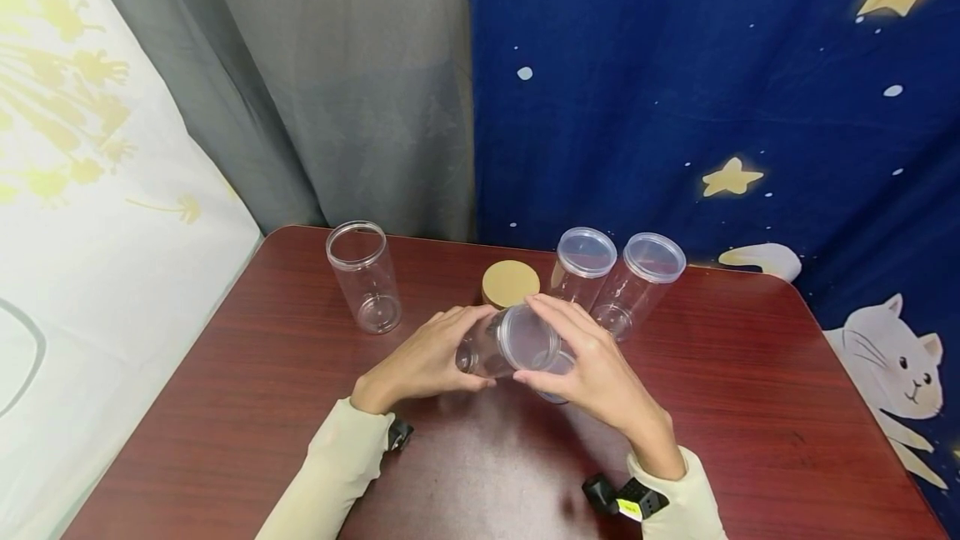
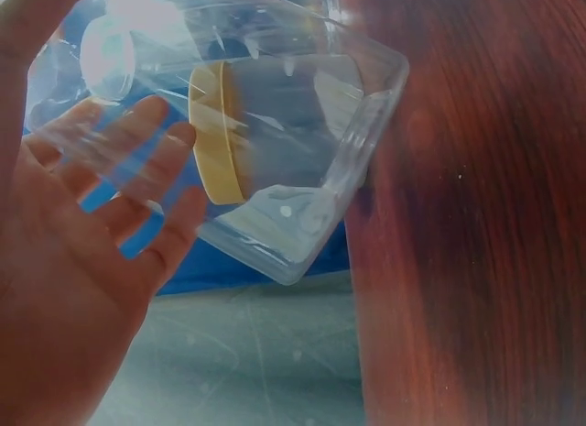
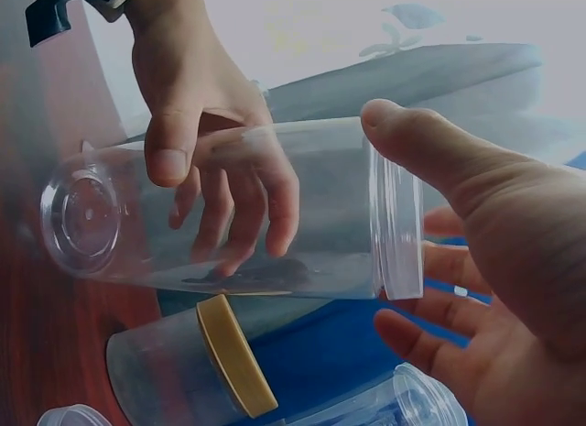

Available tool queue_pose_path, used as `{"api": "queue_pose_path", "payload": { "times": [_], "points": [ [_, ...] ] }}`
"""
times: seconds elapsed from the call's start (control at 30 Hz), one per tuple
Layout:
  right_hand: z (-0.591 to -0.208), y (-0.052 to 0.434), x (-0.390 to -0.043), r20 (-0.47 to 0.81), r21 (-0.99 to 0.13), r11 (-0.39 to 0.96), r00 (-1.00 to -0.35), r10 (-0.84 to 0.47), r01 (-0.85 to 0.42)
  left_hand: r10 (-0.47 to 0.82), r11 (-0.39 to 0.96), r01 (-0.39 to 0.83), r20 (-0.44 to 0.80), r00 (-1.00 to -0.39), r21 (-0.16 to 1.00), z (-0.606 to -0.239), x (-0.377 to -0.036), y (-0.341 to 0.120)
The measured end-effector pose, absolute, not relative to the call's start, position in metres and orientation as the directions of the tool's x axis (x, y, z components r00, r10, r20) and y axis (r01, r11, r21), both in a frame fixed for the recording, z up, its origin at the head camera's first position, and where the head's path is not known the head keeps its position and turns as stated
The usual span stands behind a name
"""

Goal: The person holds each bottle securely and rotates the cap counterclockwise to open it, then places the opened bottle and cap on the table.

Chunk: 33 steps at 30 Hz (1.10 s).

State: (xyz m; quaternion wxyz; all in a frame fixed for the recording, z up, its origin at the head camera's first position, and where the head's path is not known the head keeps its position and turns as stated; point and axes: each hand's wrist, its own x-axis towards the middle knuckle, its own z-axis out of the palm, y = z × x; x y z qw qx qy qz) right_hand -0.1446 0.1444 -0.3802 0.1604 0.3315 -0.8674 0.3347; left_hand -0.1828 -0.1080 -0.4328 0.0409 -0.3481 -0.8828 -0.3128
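Clear plastic jar (image 1: 501,346), lying on its side above the worktop (image 1: 300,407) centre, is held by the left hand (image 1: 420,361) curled around its body and the right hand (image 1: 596,361) pinching its lid (image 1: 528,337) at 3 o'clock.

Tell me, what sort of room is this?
Probably a home room: a small dark red wooden table against a grey curtain and a blue star-and-cat cloth. Both hands grip a clear lidded jar.
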Motion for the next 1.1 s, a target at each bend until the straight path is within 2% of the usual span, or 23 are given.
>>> {"api": "queue_pose_path", "payload": {
  "times": [0.23, 0.6, 0.9, 1.1],
  "points": [
    [-0.379, 0.147, -0.143, 0.45, -0.515, 0.52, -0.732, -0.512, -0.681, 0.612, 0.545, 0.652, 0.281, -0.739, 0.526, -0.432, -0.183, -0.109],
    [-0.378, 0.145, -0.143, 0.372, -0.575, 0.534, -0.779, -0.505, -0.62, 0.574, 0.588, 0.612, 0.26, -0.777, 0.53, -0.432, -0.182, -0.109],
    [-0.381, 0.139, -0.141, 0.494, -0.481, 0.655, -0.798, -0.346, -0.582, 0.565, 0.615, 0.639, 0.308, -0.766, 0.461, -0.431, -0.182, -0.107],
    [-0.381, 0.137, -0.138, 0.485, -0.446, 0.717, -0.818, -0.309, -0.536, 0.575, 0.635, 0.657, 0.319, -0.753, 0.407, -0.43, -0.182, -0.106]
  ]
}}
